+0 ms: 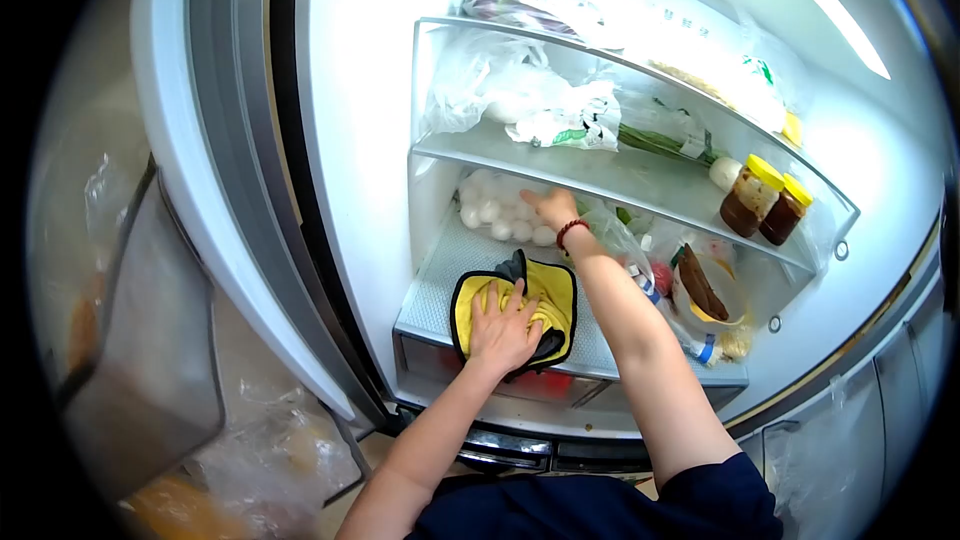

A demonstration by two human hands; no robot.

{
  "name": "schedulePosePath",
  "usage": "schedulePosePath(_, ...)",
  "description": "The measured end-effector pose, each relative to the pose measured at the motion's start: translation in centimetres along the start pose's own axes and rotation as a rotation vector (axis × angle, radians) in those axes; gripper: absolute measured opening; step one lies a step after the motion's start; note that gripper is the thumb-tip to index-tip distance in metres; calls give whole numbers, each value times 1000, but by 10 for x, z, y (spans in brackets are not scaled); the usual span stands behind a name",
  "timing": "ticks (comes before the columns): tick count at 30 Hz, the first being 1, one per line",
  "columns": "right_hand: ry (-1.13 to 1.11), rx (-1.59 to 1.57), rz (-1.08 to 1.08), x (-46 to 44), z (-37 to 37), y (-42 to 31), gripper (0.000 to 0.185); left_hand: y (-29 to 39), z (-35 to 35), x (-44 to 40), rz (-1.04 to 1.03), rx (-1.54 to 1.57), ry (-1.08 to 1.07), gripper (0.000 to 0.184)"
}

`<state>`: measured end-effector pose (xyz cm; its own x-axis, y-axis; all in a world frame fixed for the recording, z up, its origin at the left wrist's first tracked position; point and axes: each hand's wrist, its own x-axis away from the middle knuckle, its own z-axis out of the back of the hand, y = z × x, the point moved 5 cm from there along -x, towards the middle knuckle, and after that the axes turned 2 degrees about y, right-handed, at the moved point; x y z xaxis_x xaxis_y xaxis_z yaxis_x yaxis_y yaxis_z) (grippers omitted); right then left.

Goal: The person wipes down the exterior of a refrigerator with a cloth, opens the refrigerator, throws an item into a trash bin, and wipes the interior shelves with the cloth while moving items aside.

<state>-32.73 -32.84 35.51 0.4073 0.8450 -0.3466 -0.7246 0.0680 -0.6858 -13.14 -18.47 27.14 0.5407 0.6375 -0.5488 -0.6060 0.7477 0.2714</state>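
Observation:
My left hand (503,335) lies with spread fingers on a yellow cloth (558,292) with black edging and a grey-black underside. The cloth rests folded on the textured bottom shelf (440,285) of an open fridge, near its front edge. Farther back, my right hand (553,208), with a dark red bead bracelet (572,230) at the wrist, reaches in under the middle shelf. Its outstretched fingers touch the right side of a clear bag of white, egg-like round things (492,210). Part of these fingers is hard to make out against the bag.
Right of my right arm are a white tub (735,290) with something brown in it and several bagged items. Above, the glass shelf (650,175) carries two yellow-lidded jars (752,195), green stalks (660,140) and plastic bags (560,110). The fridge door (225,190) stands open at left.

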Motion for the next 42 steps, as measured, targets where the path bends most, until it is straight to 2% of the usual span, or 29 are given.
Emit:
schedulePosePath(1,-115,-37,-117,3,1,-2,75,1,1,2,0,9,-9,45)
schedulePosePath(2,-189,-61,-138,4,4,-8,76,3,2,2,3,4,-4,44)
schedulePosePath(4,-198,-123,-117,-12,-9,9,74,3,-2,-2,6,-12,3,44)
schedulePosePath(13,-53,-275,-129,-48,-39,32,68,8,-6,-5,12,-56,-117,47)
schedulePosePath(31,-73,-420,-211,-51,-48,35,57,4,-6,-3,7,-16,-30,43)
schedulePosePath(42,31,-829,-169,-59,-24,49,50,2,-1,-4,-27,-43,-4,44)
